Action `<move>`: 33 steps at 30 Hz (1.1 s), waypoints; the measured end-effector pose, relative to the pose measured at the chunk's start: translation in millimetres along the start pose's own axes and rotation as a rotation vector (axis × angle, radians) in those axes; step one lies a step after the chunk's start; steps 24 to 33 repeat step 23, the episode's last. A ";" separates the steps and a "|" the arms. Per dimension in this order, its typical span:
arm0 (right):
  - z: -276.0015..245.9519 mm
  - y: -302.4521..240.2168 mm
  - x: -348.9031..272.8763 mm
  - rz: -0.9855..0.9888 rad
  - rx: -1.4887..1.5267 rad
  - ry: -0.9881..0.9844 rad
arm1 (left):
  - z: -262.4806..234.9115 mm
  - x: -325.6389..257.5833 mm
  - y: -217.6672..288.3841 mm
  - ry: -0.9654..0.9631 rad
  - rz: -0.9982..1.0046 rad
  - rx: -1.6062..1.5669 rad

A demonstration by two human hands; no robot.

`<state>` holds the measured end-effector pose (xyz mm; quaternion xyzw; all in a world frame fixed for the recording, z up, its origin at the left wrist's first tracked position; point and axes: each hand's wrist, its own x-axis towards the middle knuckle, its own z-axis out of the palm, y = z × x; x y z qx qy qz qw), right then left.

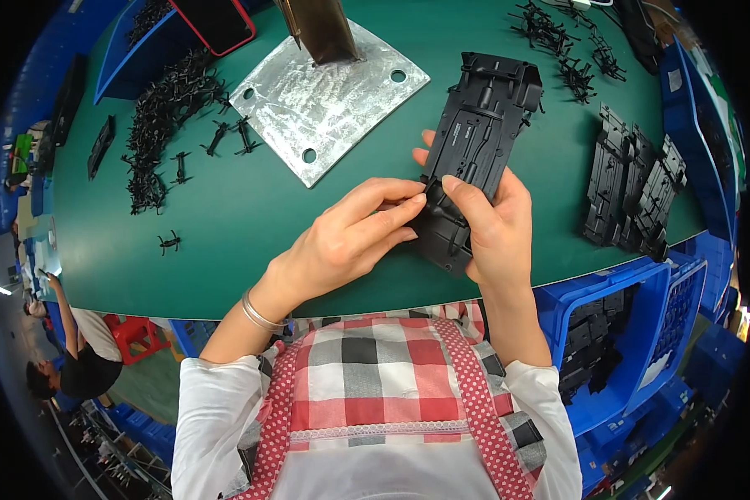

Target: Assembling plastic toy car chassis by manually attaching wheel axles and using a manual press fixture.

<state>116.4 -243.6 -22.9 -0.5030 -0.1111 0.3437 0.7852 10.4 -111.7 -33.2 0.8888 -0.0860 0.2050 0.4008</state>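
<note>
A long black plastic toy car chassis [477,125] is held tilted above the green table. My right hand [498,218] grips its near half, thumb pressed on the upper face and fingers wrapped underneath. My left hand [354,229] is closed in a pinch against the chassis's left edge; a small dark piece shows at the fingertips, but its kind is too hidden to tell. Small black plastic axle-like parts [171,100] lie heaped to the left, with a few loose ones nearer. Similar black chassis [612,179] rest side by side at the right.
A metal base plate [333,100] with an upright post stands at the table's far middle. Behind it lies a red-edged phone [217,25]. More black parts [558,42] are at the far right. A blue crate [654,333] holding black pieces stands below the right edge. Another person [87,358] is at far left.
</note>
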 end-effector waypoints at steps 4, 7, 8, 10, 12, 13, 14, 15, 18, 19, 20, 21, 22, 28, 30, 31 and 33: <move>-0.8 2.1 -0.7 0.027 0.033 0.004 | -1.0 -0.4 3.4 0.000 -0.046 -0.065; -1.4 4.1 -1.0 0.041 0.063 -0.001 | -1.9 -2.5 0.8 -0.012 -0.045 -0.040; -1.3 4.5 -1.6 0.038 0.065 -0.002 | -1.4 -2.4 0.9 0.004 -0.047 -0.035; 0.9 1.9 -2.3 0.033 0.042 -0.005 | -1.5 -2.1 1.3 0.019 -0.049 -0.031; 2.6 -0.9 -2.2 0.026 0.021 -0.011 | -2.4 -0.7 1.3 0.052 -0.085 -0.047; 3.5 -1.6 -2.7 0.038 0.032 -0.017 | -2.8 -0.7 -0.6 0.052 -0.085 -0.047; 4.5 -2.4 -3.2 0.050 0.044 -0.024 | -3.7 -0.9 -3.4 0.068 -0.112 -0.124; 5.3 -3.2 -3.6 0.050 0.045 -0.026 | -4.3 -0.9 -5.2 0.083 -0.139 -0.201; 5.9 -2.9 -4.1 0.075 0.052 -0.036 | -4.7 -0.7 -6.9 0.082 -0.175 -0.259; 4.5 -1.5 -4.1 0.087 0.083 -0.046 | -5.0 -1.4 -7.5 0.066 -0.191 -0.289; 2.9 -1.2 -4.1 0.100 0.114 -0.055 | -5.3 -1.6 -7.8 0.065 -0.192 -0.291; 2.3 -1.2 -4.2 0.101 0.114 -0.054 | -6.4 -2.3 -8.1 0.039 -0.192 -0.299; 1.7 -1.2 -4.5 0.098 0.103 -0.065 | -8.0 -3.4 -8.4 0.013 -0.193 -0.307; 2.0 -0.6 -4.9 0.097 0.093 -0.079 | -8.3 -4.2 -8.6 0.012 -0.197 -0.306; 2.0 -0.6 -4.9 0.097 0.093 -0.079 | -8.3 -4.2 -8.6 0.012 -0.197 -0.306; 2.0 -0.6 -4.9 0.097 0.093 -0.079 | -8.3 -4.2 -8.6 0.012 -0.197 -0.306; 2.0 -0.6 -4.9 0.097 0.093 -0.079 | -8.3 -4.2 -8.6 0.012 -0.197 -0.306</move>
